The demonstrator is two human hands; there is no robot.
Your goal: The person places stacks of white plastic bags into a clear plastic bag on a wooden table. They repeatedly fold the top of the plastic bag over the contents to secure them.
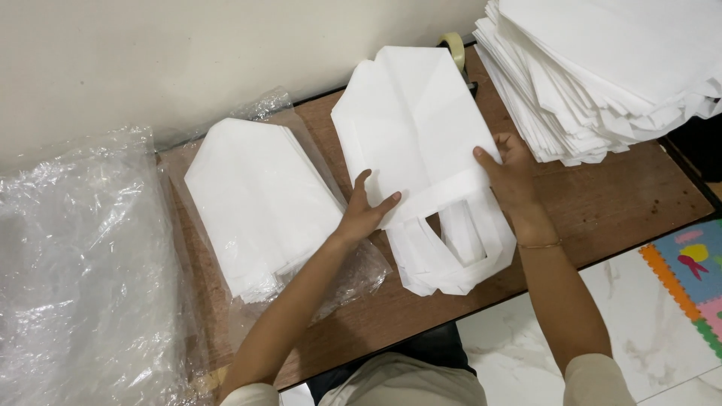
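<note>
Fingers spread flat, clamping nothing: my left hand point(366, 210) and right hand point(510, 174) press the white bag stack point(416, 128) mid-table | second folded stack point(259, 199) on clear plastic point(83, 263) left | tall pile point(602, 68) right | wooden table point(639, 195)

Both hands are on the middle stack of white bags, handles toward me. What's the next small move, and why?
Probably square the middle stack between both palms. The left hand and right hand lie flat on its two sides, and its handle loops fan out unevenly at the near edge, unlike the neater stack on plastic wrap.
</note>
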